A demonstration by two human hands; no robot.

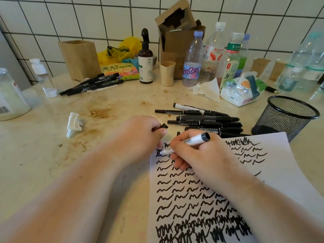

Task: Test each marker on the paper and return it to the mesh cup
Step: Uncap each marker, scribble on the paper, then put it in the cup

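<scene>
My right hand [198, 155] pinched the white marker with black end [189, 142], tip on the white paper sheet [273, 165]'s top corner. My left hand [140, 135] held the small black cap [164, 126]. Light strokes would serve best. The black mesh cup [287, 116] stood near, right.

Your right hand [198, 155] is gripping a white marker [189, 142], pressing its tip to the paper [273, 172]; your left hand [142, 135] is pinching the black cap [164, 126]. The mesh cup [284, 116] is standing beside the marker pile [206, 120].
</scene>
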